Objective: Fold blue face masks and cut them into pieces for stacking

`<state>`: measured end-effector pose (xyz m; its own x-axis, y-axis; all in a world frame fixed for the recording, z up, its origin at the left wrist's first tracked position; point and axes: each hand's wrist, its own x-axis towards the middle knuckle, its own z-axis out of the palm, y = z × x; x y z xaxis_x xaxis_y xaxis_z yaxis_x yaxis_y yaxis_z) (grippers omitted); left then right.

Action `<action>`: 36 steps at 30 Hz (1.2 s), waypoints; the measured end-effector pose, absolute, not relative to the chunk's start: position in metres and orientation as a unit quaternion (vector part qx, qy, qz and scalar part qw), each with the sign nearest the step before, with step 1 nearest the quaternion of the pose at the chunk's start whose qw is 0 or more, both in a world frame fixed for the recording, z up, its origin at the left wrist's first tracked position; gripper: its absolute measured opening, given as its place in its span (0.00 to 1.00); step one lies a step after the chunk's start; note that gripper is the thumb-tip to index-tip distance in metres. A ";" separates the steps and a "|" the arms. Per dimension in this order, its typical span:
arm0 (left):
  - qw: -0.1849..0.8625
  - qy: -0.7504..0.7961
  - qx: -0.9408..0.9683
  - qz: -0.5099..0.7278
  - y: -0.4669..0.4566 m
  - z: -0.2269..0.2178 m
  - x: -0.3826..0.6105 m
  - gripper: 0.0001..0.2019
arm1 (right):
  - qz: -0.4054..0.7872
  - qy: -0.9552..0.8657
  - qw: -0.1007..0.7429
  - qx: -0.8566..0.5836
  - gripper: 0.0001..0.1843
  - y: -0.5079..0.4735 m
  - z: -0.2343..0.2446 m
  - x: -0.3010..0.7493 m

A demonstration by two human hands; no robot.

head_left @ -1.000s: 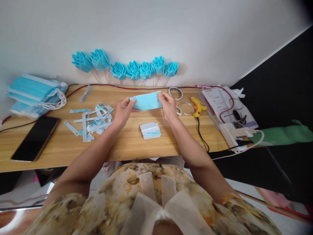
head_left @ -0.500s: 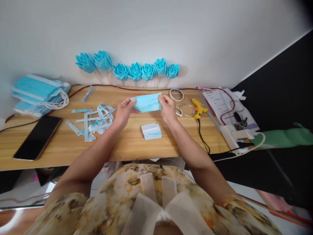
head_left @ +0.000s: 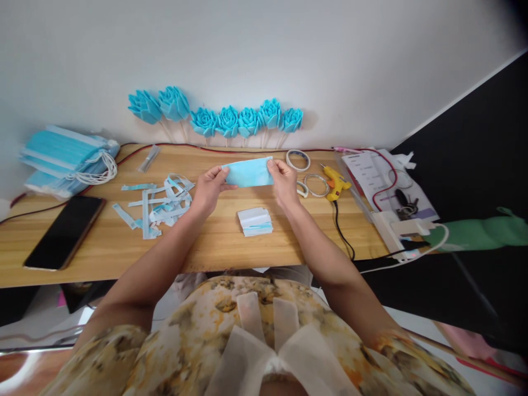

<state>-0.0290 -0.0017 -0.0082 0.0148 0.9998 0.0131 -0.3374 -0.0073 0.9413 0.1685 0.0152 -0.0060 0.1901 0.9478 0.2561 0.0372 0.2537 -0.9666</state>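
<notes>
A light blue mask sheet (head_left: pixel 248 172) is stretched flat between my two hands above the wooden table (head_left: pixel 103 247). My left hand (head_left: pixel 208 187) pinches its left end with closed fingers. My right hand (head_left: pixel 284 180) pinches its right end the same way. Just below the sheet lies a small stack of folded white and blue pieces (head_left: pixel 254 221). Cut blue strips (head_left: pixel 159 204) are scattered to the left of my left hand.
Several blue fabric roses on sticks (head_left: pixel 225 118) lean on the wall. A pile of blue masks (head_left: pixel 66 159) and a black phone (head_left: pixel 64 231) lie at the left. Tape rolls (head_left: pixel 297 159), a yellow glue gun (head_left: pixel 336 181), papers and a power strip (head_left: pixel 396 228) sit at the right.
The view shifted slightly a second ago. The sheet between my hands looks a little shorter than before; both hands stay on its ends.
</notes>
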 end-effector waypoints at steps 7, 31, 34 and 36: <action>0.589 0.385 0.410 0.580 -0.002 -0.007 -0.029 0.22 | 0.383 -0.515 0.607 -0.468 0.26 0.015 -0.007 0.168; 0.579 0.392 0.417 0.581 -0.002 -0.007 -0.029 0.20 | 0.373 -0.504 0.611 -0.483 0.22 0.017 -0.009 0.169; 0.582 0.390 0.418 0.578 -0.003 -0.006 -0.029 0.19 | 0.366 -0.510 0.613 -0.480 0.22 0.017 -0.010 0.169; 0.585 0.388 0.419 0.576 -0.003 -0.005 -0.029 0.19 | 0.366 -0.513 0.612 -0.478 0.22 0.017 -0.010 0.170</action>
<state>-0.0289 -0.0030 -0.0054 0.0353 0.9989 0.0294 -0.3493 -0.0152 0.9369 0.1696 0.0170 -0.0096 0.2062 0.9383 0.2778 0.0426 0.2750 -0.9605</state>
